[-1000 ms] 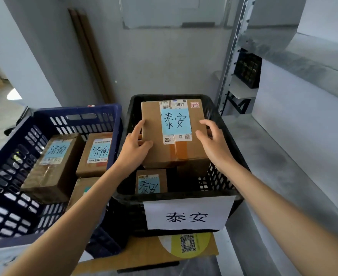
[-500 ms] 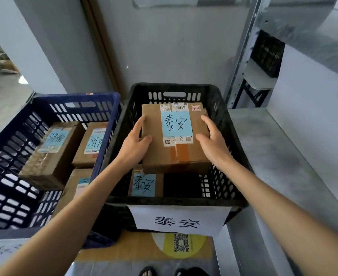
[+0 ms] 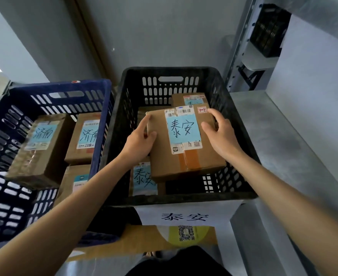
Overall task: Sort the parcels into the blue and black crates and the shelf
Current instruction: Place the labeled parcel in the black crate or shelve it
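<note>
Two bare hands clamp a brown cardboard parcel (image 3: 186, 156) between them, inside a black crate (image 3: 170, 86). The left hand (image 3: 139, 139) grips the parcel's left edge, thumb on top and fingers curled round the side. The right hand (image 3: 222, 134) grips its far right corner, thumb lying on the top face. The parcel carries a pale blue label with handwritten characters, facing up.

Just under the left hand lies a lower parcel (image 3: 144, 180) with a matching blue label. Beyond the fingertips, a far parcel (image 3: 192, 99) sits against the crate's back wall. Whether the held parcel rests on these cannot be told.

Left of the left hand stands a blue crate (image 3: 50, 96), touching the black one and holding three parcels (image 3: 44, 144). Right of the right hand runs a grey metal shelf (image 3: 283, 136). Nearer than the wrists, a white sign (image 3: 184, 215) hangs on the black crate's front.
</note>
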